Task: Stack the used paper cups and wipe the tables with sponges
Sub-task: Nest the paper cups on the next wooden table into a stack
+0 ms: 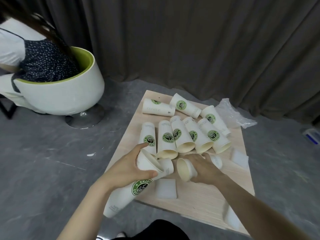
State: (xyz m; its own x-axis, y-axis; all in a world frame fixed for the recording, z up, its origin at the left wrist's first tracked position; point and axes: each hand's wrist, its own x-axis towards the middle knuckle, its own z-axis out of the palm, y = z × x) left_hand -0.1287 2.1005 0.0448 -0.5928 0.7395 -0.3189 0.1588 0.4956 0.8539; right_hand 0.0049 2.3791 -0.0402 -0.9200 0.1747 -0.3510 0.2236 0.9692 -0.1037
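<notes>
Stacking goes best with rims lined up: left hand [128,168] has its grip wrapped round the nested cups [131,186] off the surface [204,201] edge; right hand [204,166] clasps a lying cup [186,169], ready to slide in straight

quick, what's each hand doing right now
Left hand: grips a stack of nested cups.
Right hand: fingers curled over a single cup lying on the table.

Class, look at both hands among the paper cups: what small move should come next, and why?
Probably lift the lying cup under the right hand and slide it into the open mouth of the nested cups the left hand grips; many cups remain unstacked on the table.
</notes>
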